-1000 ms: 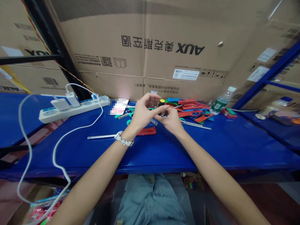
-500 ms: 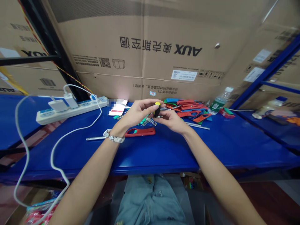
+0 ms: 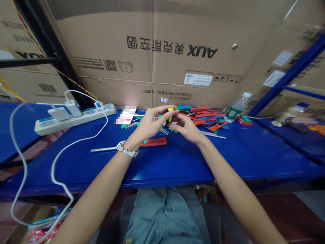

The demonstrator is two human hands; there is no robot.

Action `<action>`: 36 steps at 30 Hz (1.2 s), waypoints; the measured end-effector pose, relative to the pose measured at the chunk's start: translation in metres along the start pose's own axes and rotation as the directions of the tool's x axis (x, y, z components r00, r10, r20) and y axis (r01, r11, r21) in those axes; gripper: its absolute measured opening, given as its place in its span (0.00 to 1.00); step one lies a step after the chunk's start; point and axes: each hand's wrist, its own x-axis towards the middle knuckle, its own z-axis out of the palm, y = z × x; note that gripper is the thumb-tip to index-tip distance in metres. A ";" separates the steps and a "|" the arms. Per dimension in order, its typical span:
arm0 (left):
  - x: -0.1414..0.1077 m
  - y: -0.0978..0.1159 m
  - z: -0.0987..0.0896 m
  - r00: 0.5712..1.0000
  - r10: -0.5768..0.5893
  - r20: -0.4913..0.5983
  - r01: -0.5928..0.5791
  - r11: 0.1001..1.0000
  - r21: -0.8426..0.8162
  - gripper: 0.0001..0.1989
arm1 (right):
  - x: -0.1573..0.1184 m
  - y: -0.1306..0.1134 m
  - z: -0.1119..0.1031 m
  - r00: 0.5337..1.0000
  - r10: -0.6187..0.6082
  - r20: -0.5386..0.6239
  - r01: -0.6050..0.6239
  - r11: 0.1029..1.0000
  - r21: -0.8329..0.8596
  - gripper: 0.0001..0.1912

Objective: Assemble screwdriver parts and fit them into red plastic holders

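Between my two hands, above the middle of the blue table, is a small black and yellow object, its yellow end up. My left hand has thumb and fingers closed on its upper part. From the other side my right hand pinches around its lower part, which the fingers partly hide. Just below my left hand lies a red handle piece, and a metal rod runs out to its left. Small metal and green parts lie under the hands.
A pile of red and blue pieces lies behind my right hand, with a bottle beside it. At the left are a phone, a power strip and a looping white cable. Cardboard stands behind.
My left hand has shifted slightly in to cover part of the red handle piece. The object between the hands has turned, and more yellow shows. The view has moved a little.
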 end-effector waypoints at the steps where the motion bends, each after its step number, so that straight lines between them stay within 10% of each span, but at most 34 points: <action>1: 0.000 0.001 -0.002 0.999 -0.006 0.033 0.006 1.000 -0.006 0.14 | 0.000 -0.001 -0.004 0.998 0.002 0.056 -0.005 0.999 0.038 0.18; 5: -0.002 0.001 -0.003 0.996 -0.011 0.085 0.012 1.000 -0.006 0.16 | 0.000 -0.003 -0.009 0.994 0.023 0.105 -0.027 0.999 0.042 0.17; 13: 0.001 -0.005 0.019 0.958 0.033 -0.286 -0.028 0.999 0.022 0.14 | 0.002 0.001 0.011 0.985 -0.020 -0.171 -0.003 0.991 -0.137 0.18; 17: 0.000 0.001 0.011 0.990 0.002 -0.138 0.001 1.000 0.022 0.11 | 0.000 0.005 0.014 0.964 -0.032 -0.263 -0.026 0.976 -0.216 0.19; 23: -0.003 0.005 -0.009 0.996 0.015 0.086 -0.019 0.999 0.047 0.16 | 0.000 -0.002 -0.008 0.991 -0.009 0.132 -0.001 0.997 0.076 0.18; 26: -0.002 0.002 -0.008 0.992 0.009 0.129 -0.012 1.000 0.024 0.17 | 0.000 -0.003 -0.013 0.991 0.018 0.134 -0.027 0.998 0.063 0.17; 32: -0.001 -0.001 0.009 0.965 0.106 -0.241 -0.074 0.987 0.142 0.15 | 0.002 0.003 0.003 0.998 -0.007 -0.062 -0.002 0.989 -0.145 0.17; 36: -0.003 -0.001 0.013 0.969 0.082 -0.233 -0.049 0.988 0.145 0.13 | 0.002 0.005 0.017 0.987 -0.041 -0.155 0.007 0.977 -0.211 0.16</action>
